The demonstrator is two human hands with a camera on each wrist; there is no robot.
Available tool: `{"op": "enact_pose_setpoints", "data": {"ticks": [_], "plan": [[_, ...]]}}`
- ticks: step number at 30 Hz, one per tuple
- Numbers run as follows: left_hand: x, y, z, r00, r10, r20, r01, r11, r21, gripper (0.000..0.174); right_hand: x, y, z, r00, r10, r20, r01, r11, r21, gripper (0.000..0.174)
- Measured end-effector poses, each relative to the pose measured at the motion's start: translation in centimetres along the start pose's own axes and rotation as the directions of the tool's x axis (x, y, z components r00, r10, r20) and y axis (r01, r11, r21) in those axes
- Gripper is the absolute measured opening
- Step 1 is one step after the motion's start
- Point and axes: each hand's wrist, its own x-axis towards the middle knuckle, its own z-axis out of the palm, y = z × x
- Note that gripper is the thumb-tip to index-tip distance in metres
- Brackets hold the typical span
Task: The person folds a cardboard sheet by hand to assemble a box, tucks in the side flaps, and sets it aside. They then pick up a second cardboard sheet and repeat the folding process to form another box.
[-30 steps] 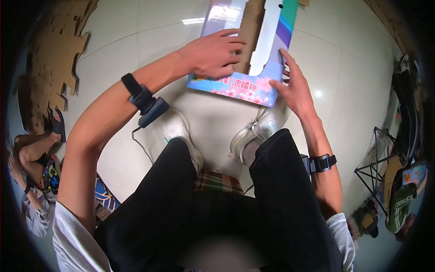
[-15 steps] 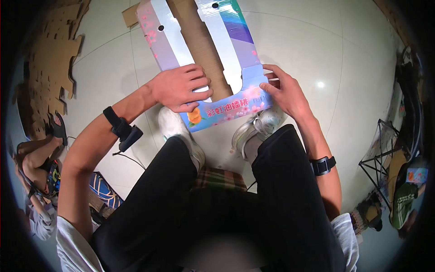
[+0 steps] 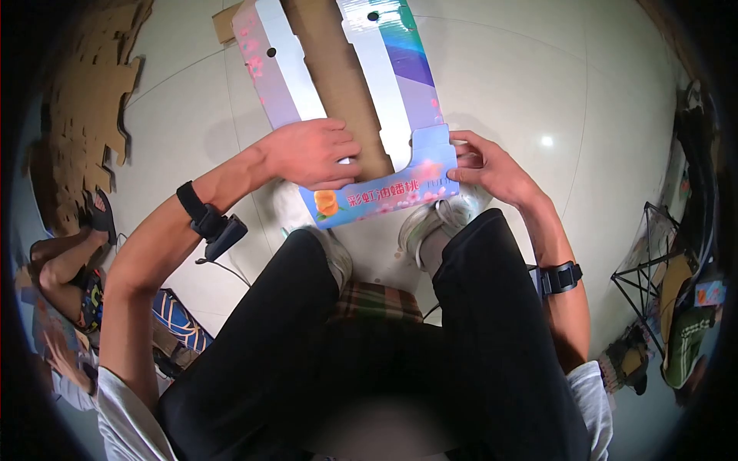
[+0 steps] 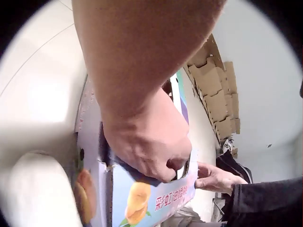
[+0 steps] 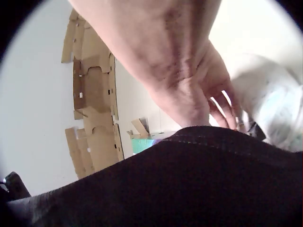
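A printed cardboard fruit box stands on the floor before my feet, its top open along a long slot with white flaps on both sides. Its near end panel carries red lettering, blossoms and an orange fruit picture. My left hand grips the near left corner, fingers curled over the white flap; a bit of white shows between them. At the near right corner, my right hand holds the box with the thumb at the end panel's edge. In the left wrist view, the left fingers' tips are hidden inside the rim.
Flattened brown cardboard is stacked at the left, beside another person's leg. My shoes are right by the box's near end. At the right stands a black folding frame. A brown cardboard piece lies behind the box.
The box has come nearer and to the left and turned, mostly in the first half second. My left hand has moved left and down onto its near left corner; the right keeps its corner.
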Motion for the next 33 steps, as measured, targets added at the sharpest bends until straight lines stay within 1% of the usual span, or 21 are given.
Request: {"op": "enact_pose_setpoints", "data": {"ticks": [4,7,8,10,11,12,14,15,17,20,23,26,29,30,32,33], "plan": [[0.4,0.1,0.5,0.995,-0.084,0.047,0.083,0.996,0.016,0.02,0.2,0.7,-0.1,0.998,0.048,0.035,-0.043,0.989,-0.139,0.072],[0.6,0.2,-0.5,0.967,-0.242,-0.081,0.244,0.97,0.013,0.018,0.2,0.4,-0.3,0.998,0.051,0.025,-0.046,0.982,-0.183,0.073],[0.7,-0.1,-0.8,0.936,-0.318,-0.15,0.325,0.945,0.027,0.016,0.2,0.5,-0.2,0.999,0.041,0.026,-0.036,0.983,-0.182,0.073],[1.0,-1.3,-1.3,0.845,-0.452,-0.287,0.48,0.876,0.035,0.014,0.1,1.1,-0.3,1.0,0.028,0.007,-0.026,0.982,-0.189,0.069],[0.8,-1.9,-1.8,0.779,-0.559,-0.283,0.596,0.801,0.058,0.019,0.1,1.3,-0.2,1.0,0.023,-0.012,-0.025,0.98,-0.199,0.067],[0.7,-3.1,-2.1,0.726,-0.579,-0.37,0.654,0.748,0.112,0.024,0.1,1.4,-0.3,0.999,0.019,-0.03,-0.025,0.977,-0.21,0.065],[0.3,-5.9,-2.5,0.606,-0.581,-0.543,0.764,0.615,0.194,0.034,0.1,1.5,-0.5,0.999,0.031,-0.045,-0.034,0.997,-0.073,0.062],[0.0,-7.0,-3.0,0.622,-0.596,-0.508,0.766,0.598,0.236,0.04,0.1,1.6,-0.7,0.998,0.036,-0.051,-0.036,0.999,-0.005,0.062],[-0.4,-8.4,-4.1,0.647,-0.625,-0.437,0.761,0.564,0.32,0.051,0.3,2.4,-1.2,0.996,0.049,-0.073,-0.048,0.999,0.018,0.058],[2.1,-7.2,-6.0,0.66,-0.656,-0.366,0.751,0.596,0.286,0.05,0.5,2.6,-1.3,0.993,0.062,-0.101,-0.061,0.998,0.015,0.054],[3.6,-7.3,-6.7,0.626,-0.696,-0.352,0.779,0.531,0.335,0.051,1.2,3.2,-1.3,0.992,0.059,-0.108,-0.061,0.998,-0.017,0.05],[3.5,-10.4,-6.6,0.635,-0.697,-0.333,0.772,0.555,0.31,0.054,1.6,3.4,-1.0,0.992,0.06,-0.114,-0.069,0.995,-0.074,0.048],[3.5,-12.7,-6.1,0.56,-0.771,-0.305,0.822,0.47,0.322,0.052,1.6,3.3,-0.9,0.99,0.07,-0.125,-0.084,0.99,-0.111,0.046],[4.2,-12.5,-6.9,0.514,-0.838,-0.181,0.838,0.445,0.316,0.05,1.6,3.3,-0.9,0.989,0.073,-0.131,-0.089,0.989,-0.118,0.046],[5.8,-11.8,-9.1,0.39,-0.918,0.076,0.863,0.393,0.316,0.046,1.6,3.4,-0.9,0.988,0.066,-0.138,-0.085,0.988,-0.133,0.046],[5.5,-11.9,-8.4,0.461,-0.887,-0.014,0.841,0.431,0.327,0.044,1.6,3.4,-0.9,0.988,0.062,-0.141,-0.082,0.987,-0.139,0.047]]}}
